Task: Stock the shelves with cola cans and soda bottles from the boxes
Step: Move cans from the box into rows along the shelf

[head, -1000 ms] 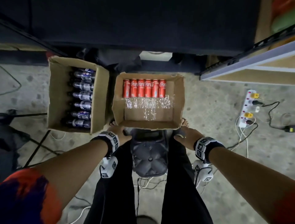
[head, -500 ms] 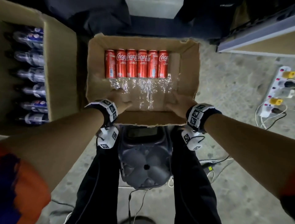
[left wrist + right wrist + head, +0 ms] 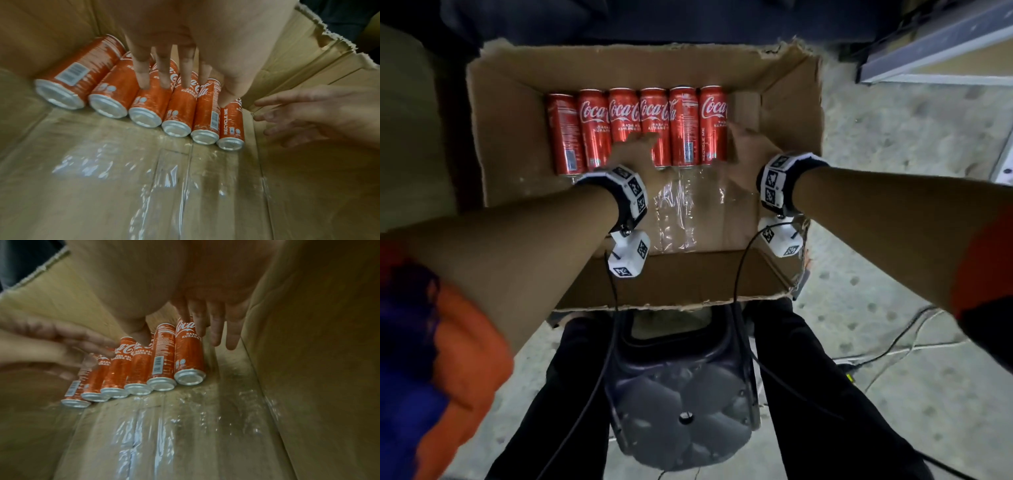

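While both hands reach into the cardboard box [image 3: 517,144], neither holds anything: the left hand [image 3: 631,152] hovers with fingers straight and spread over the middle of the row of cola cans [image 3: 633,126], and the right hand [image 3: 748,154] is open beside the rightmost can [image 3: 713,123]. Six cans lie on their sides, touching one another, against the far wall of the box.

Risks, as judged from this position:
- The cans lie loose and round; lifting one from the middle may set its neighbours rolling.
- A one-handed grab at several cans may let one slip and dent.
- Clear plastic film [image 3: 681,209] on the box floor looks slick and may let the cans slide.

Differences between views:
- The head view shows the whole box, the floor and part of a shelf [image 3: 945,51] at upper right.
- The left wrist view shows the can bases and the gap between fingertips [image 3: 144,81] and cans.
- The right wrist view shows the right fingers [image 3: 232,335] pointing into the bare gap between the last can and the box wall.
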A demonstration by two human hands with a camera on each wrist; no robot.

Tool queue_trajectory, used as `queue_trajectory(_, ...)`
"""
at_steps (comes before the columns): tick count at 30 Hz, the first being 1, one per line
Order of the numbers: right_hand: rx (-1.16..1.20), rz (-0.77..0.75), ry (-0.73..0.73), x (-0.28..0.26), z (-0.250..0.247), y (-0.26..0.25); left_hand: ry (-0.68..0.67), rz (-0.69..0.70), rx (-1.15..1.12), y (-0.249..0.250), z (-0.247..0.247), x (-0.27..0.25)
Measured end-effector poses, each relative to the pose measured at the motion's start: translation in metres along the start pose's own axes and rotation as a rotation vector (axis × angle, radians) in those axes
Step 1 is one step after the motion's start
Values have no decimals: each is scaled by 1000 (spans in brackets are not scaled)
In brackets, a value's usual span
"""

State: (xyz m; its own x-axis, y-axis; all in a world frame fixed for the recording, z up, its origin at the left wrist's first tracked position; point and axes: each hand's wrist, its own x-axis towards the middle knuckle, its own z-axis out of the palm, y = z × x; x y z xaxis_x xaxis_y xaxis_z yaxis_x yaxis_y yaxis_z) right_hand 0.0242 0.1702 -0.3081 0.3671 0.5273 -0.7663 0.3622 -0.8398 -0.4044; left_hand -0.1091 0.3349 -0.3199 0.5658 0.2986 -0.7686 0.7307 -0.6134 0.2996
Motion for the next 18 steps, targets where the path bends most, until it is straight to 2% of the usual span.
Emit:
queue_trajectory(4, 9, -20, 28, 36, -1, 13, 65, 52, 16, 6, 0, 40)
queue_trajectory(9, -6, -59, 158, 70, 5, 30, 160, 155, 137, 16, 4, 75)
queue_trajectory(15, 148, 4, 275, 92, 18, 32, 286, 173, 178, 20, 22, 98)
queue_trajectory(18, 233, 47, 299, 95, 25, 32, 270, 139, 143, 19, 28, 106)
